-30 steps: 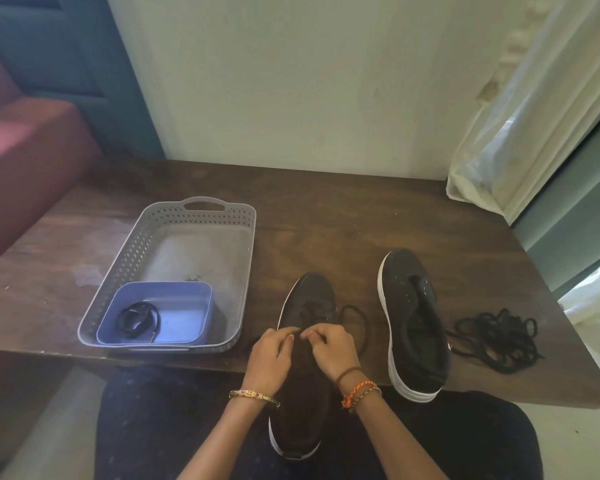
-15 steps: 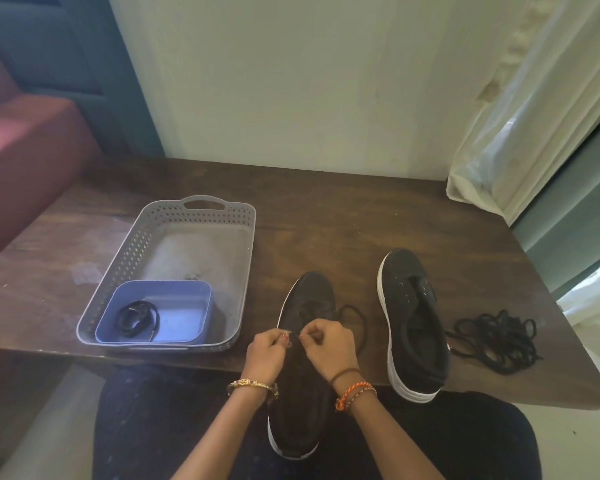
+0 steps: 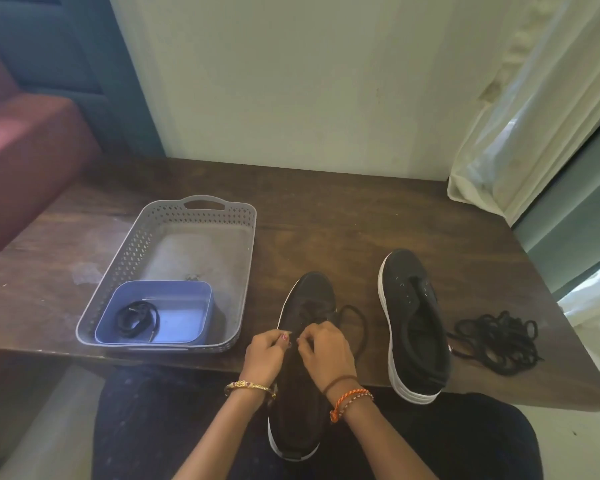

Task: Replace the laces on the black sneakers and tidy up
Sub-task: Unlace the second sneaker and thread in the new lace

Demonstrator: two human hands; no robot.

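A black sneaker point(image 3: 309, 299) with a white sole lies toe away from me, its heel over my lap. My left hand point(image 3: 265, 355) and my right hand point(image 3: 326, 351) meet over its eyelets, both pinching its black lace point(image 3: 355, 315), which loops out to the right. A second black sneaker point(image 3: 413, 327), with no lace in it, lies to the right on the table. Beside that one sits a loose pile of black laces point(image 3: 496, 341). A coiled black lace point(image 3: 136, 318) rests in a small blue tub point(image 3: 187, 306).
The blue tub stands in the near end of a grey perforated tray point(image 3: 132, 251) on the dark wooden table point(image 3: 343, 216). A white curtain point(image 3: 520, 109) hangs at the right, a red sofa point(image 3: 25, 161) stands at the left, and a pale wall is behind.
Both hands have shifted slightly up the laced sneaker and drawn closer together at the eyelets. The second sneaker, tray and lace pile have not moved.
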